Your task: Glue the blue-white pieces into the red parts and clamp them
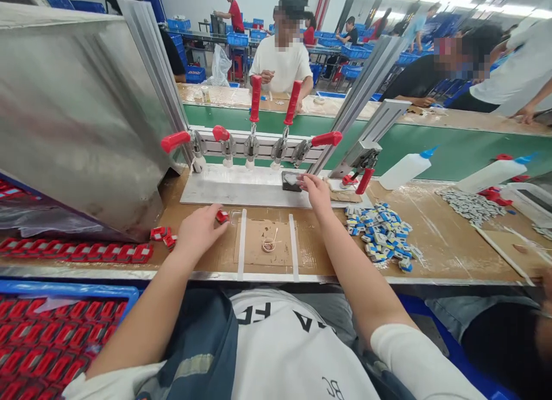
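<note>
My left hand (200,229) is closed around a small red plastic part (222,216) at its fingertips, just above the cardboard-covered bench. Two or so similar red parts (161,234) lie loose beside its wrist. My right hand (315,192) has its fingertips together at the right edge of a black block (291,181), which sits on the metal base plate (241,187). Whatever is between those fingers is too small to make out. Between the hands, a small round dish (268,245) with a thin stick in it stands on a cardboard sheet (245,245).
Behind the plate stand toggle clamps (252,141) with red handles. To the right lie a pile of blue-and-white parts (383,233), a white bottle (405,170) and grey pieces (470,206). Red parts line the left edge and fill a blue crate (73,288). A co-worker (280,61) sits opposite.
</note>
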Action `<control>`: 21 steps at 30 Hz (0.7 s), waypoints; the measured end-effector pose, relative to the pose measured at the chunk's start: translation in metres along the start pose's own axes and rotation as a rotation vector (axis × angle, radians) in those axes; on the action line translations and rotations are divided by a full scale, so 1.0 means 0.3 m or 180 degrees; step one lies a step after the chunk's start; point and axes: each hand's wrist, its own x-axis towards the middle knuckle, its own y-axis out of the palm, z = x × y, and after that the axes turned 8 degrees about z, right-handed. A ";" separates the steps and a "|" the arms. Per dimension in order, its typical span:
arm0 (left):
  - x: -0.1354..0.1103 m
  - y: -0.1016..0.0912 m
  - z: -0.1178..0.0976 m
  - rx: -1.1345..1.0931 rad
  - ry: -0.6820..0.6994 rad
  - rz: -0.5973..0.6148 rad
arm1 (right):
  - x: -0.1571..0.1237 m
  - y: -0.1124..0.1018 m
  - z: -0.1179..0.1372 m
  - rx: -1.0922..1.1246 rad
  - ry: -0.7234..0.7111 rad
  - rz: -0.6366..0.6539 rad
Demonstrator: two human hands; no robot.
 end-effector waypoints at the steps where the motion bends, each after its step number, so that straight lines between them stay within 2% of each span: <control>1: 0.007 0.017 -0.010 -0.0212 0.0237 -0.0023 | -0.050 0.000 0.020 -0.0126 -0.0064 0.0045; 3: 0.035 0.057 -0.036 -0.0716 0.0766 -0.0010 | -0.168 0.005 0.061 -0.0685 -0.0272 0.0440; 5: 0.080 0.107 -0.069 -0.1263 0.1211 0.0068 | -0.285 0.020 0.099 -0.1456 -0.0620 0.1264; 7: 0.135 0.162 -0.106 -0.1719 0.1491 0.0156 | -0.375 0.047 0.125 -0.1964 -0.0901 0.1940; 8: 0.163 0.189 -0.125 -0.1914 0.1557 0.0176 | -0.405 0.064 0.133 -0.2099 -0.0985 0.2131; 10: 0.211 0.241 -0.154 -0.2270 0.1556 0.0169 | -0.435 0.098 0.137 -0.2214 -0.1067 0.2231; 14: 0.254 0.309 -0.170 -0.2706 0.1529 0.0166 | -0.425 0.136 0.130 -0.1972 -0.1200 0.2096; 19: 0.251 0.321 -0.152 -0.2681 0.1707 0.0228 | -0.403 0.116 0.131 -0.1213 -0.1124 0.2325; 21: 0.250 0.320 -0.151 -0.2621 0.1701 0.0239 | -0.393 0.111 0.128 -0.1026 -0.0897 0.1960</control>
